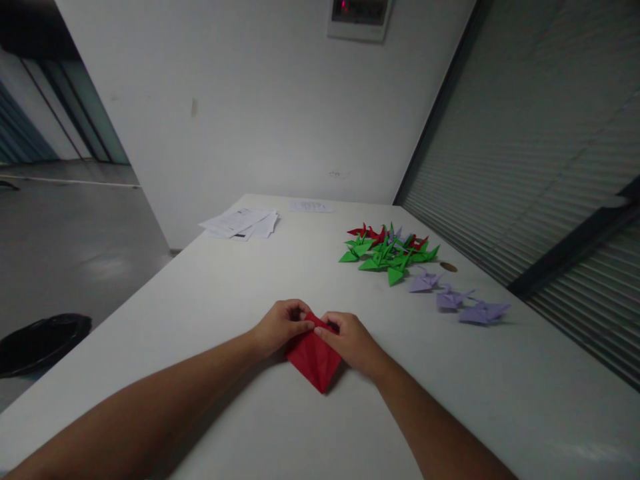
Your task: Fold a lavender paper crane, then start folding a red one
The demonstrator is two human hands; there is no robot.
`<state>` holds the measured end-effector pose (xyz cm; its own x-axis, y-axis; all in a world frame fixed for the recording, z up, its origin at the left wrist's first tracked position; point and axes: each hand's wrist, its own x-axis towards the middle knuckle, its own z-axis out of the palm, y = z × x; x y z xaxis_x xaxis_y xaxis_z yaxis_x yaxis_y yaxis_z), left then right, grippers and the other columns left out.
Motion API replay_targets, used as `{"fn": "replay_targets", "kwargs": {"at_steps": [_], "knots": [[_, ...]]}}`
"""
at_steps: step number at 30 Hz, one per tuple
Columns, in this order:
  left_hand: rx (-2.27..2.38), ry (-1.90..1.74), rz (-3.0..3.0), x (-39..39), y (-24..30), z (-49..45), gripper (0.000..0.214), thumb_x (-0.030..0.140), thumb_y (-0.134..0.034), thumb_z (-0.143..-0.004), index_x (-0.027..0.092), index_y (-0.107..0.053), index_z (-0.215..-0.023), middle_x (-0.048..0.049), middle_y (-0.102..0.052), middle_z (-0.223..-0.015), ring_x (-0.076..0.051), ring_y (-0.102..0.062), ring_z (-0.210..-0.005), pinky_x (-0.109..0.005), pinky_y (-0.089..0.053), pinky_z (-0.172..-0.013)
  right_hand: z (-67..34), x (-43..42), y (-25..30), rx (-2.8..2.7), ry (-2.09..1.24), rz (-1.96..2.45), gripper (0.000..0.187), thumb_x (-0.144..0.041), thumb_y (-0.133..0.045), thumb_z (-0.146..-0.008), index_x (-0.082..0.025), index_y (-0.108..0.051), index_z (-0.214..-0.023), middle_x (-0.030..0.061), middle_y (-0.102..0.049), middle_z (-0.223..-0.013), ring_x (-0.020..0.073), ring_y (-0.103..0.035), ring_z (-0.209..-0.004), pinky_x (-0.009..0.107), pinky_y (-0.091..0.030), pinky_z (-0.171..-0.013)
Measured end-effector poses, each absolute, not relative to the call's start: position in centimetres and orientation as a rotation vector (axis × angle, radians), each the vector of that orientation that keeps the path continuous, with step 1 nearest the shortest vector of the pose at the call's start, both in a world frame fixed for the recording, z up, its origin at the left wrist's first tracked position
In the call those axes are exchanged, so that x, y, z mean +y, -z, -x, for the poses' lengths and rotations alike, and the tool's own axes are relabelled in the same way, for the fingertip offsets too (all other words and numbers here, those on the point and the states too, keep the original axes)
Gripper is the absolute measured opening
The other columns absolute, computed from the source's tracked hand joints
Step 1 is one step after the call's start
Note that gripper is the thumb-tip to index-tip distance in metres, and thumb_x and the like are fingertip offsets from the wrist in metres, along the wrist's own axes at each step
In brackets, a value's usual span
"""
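A folded red paper (314, 360) lies on the white table (210, 313) in front of me, its point toward me. My left hand (280, 325) pinches its upper left edge with curled fingers. On its upper right edge my right hand (350, 340) does the same, the fingertips of both hands meeting at the top of the paper. Farther back on the right sits a pile of green and red paper cranes (387, 251), with three purple paper cranes (453, 299) in a row beside it.
A stack of white printed sheets (241, 223) and a single sheet (310, 206) lie at the table's far end by the wall. A small brown disc (449, 267) rests near the cranes. A black round object (43, 340) is on the floor at left. Window blinds run along the right.
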<state>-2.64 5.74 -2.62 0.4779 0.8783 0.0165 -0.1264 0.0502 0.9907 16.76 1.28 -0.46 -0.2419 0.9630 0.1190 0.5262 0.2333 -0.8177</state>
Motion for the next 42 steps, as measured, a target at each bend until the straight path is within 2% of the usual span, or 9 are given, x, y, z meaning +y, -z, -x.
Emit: {"fn": "replay_targets", "kwargs": {"at_steps": [3,10,26,35,42], "knots": [[0.752,-0.889,-1.312,5.7,2.5,2.7,0.035,0.03,-0.089,-0.065,0.013,-0.066,-0.084,0.0002,-0.062,-0.075,-0.01,-0.057,-0.064,-0.024,-0.042,-0.06,-16.6,1.3,0.4,-1.838,-0.875,1.402,0.021,-0.029,-0.061,-0.086,-0.017,-0.062,-0.069,-0.002,-0.058,-0.064,0.0127,-0.049,-0.061,0.024,-0.033,-0.055],[0.733,-0.747,-1.317,5.5,2.0,2.8,0.048,0.031,-0.09,-0.064,0.015,-0.063,-0.1,-0.0057,-0.071,-0.082,-0.018,-0.066,-0.068,-0.03,-0.05,-0.062,-16.9,1.6,0.4,-1.747,-0.872,1.395,0.02,-0.03,-0.06,-0.086,-0.016,-0.063,-0.071,-0.0016,-0.059,-0.065,0.0128,-0.05,-0.061,0.024,-0.035,-0.055],[0.735,-0.85,-1.188,5.4,2.0,2.6,0.055,0.028,-0.09,-0.063,0.018,-0.056,-0.105,-0.0043,-0.073,-0.083,-0.016,-0.068,-0.065,-0.026,-0.053,-0.059,-17.1,1.4,0.3,-1.785,-0.968,1.361,0.02,-0.03,-0.06,-0.086,-0.016,-0.065,-0.073,-0.0009,-0.062,-0.067,0.0135,-0.051,-0.062,0.024,-0.035,-0.055],[0.798,-0.825,-1.265,5.2,2.0,2.5,0.057,0.022,-0.089,-0.061,0.016,-0.056,-0.107,-0.004,-0.074,-0.081,-0.015,-0.067,-0.064,-0.027,-0.054,-0.06,-17.3,1.9,0.8,-1.691,-0.809,1.406,0.027,-0.035,-0.061,-0.086,-0.018,-0.058,-0.065,-0.0023,-0.053,-0.06,0.0129,-0.046,-0.058,0.024,-0.033,-0.053],[0.801,-0.888,-1.231,5.2,1.9,2.5,0.055,0.021,-0.09,-0.058,0.016,-0.059,-0.102,-0.0018,-0.072,-0.078,-0.015,-0.067,-0.065,-0.026,-0.053,-0.062,-17.7,2.2,0.8,-1.574,-0.797,1.39,0.03,-0.042,-0.062,-0.085,-0.017,-0.062,-0.068,-0.0016,-0.053,-0.06,0.0133,-0.046,-0.057,0.024,-0.034,-0.052]]}}
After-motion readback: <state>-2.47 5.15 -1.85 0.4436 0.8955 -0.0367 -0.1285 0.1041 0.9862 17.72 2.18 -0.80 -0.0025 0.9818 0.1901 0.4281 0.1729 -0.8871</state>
